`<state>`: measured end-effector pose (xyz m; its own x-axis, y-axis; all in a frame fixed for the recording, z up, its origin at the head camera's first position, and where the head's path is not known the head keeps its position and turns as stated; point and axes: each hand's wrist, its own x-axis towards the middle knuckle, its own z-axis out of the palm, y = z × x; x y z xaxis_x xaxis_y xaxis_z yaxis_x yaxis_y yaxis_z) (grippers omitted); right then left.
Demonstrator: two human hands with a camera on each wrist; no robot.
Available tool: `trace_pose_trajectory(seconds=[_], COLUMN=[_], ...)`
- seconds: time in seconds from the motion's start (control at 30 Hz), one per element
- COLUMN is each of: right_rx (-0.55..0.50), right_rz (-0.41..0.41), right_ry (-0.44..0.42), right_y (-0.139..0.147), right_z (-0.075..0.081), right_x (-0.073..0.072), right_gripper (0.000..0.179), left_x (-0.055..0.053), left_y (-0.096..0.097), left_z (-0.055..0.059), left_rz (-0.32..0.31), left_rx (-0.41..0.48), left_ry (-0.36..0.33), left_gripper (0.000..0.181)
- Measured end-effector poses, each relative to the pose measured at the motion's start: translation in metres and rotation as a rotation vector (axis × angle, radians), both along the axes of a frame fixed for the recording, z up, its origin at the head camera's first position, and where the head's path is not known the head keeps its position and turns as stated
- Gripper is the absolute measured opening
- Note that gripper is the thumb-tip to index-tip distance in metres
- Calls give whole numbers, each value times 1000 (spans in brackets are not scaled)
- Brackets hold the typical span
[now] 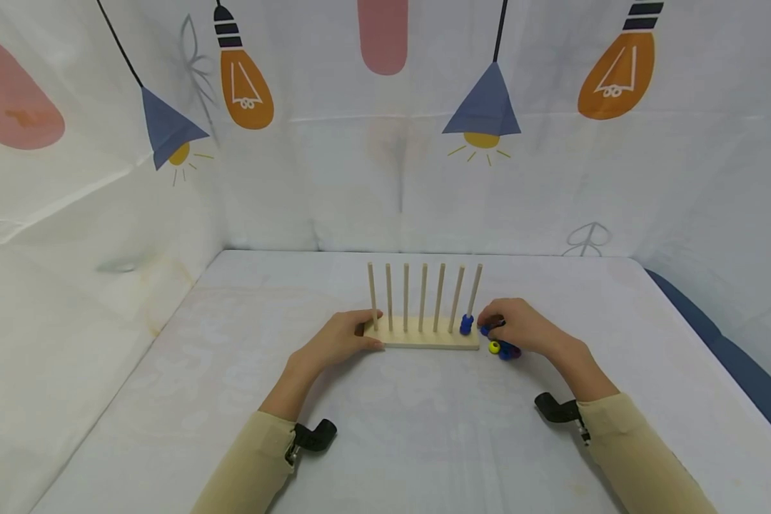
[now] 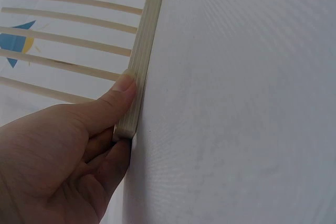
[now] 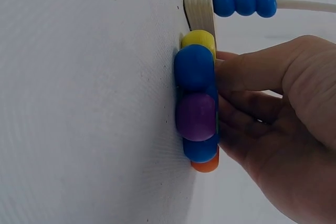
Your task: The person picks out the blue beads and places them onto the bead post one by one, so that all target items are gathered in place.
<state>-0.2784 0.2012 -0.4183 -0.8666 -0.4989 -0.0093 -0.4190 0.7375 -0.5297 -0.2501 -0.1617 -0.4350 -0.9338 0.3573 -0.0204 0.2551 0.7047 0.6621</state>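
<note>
A pale wooden peg board with several upright pegs lies in front of me. My left hand grips its left end, the thumb against the base and the other fingers round the end. Three blue beads are stacked on the rightmost peg. Just right of the board, my right hand is at a small cluster of loose beads, its fingertips hidden behind them in the right wrist view. The cluster has a yellow bead, a purple bead, an orange bead and blue ones. I cannot tell whether a bead is pinched.
A white-covered table carries everything. Behind it hangs a white sheet printed with lamps and bulbs. Along the table's right side runs a dark blue surface. A black camera mount sits at the left wrist, another at the right.
</note>
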Motion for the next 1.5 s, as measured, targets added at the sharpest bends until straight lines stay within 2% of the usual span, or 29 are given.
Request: trace_pose_trajectory(seconds=[0.27, 0.5, 0.83, 1.5], right_rx=[4, 17, 18, 40], right_rz=[-16, -7, -16, -22], right_ry=[-24, 0, 1, 18], right_y=[1, 1, -1, -4], right_z=[-1, -2, 0, 0], right_x=[-1, -1, 0, 1], right_gripper=[23, 21, 22, 20], left_x=[-1, 0, 2, 2], left_y=[-1, 0, 1, 1], left_z=[-1, -2, 3, 2], left_rz=[7, 0, -4, -10], left_rx=[12, 8, 10, 4], left_ry=[-6, -8, -4, -2], left_gripper=[63, 63, 62, 63])
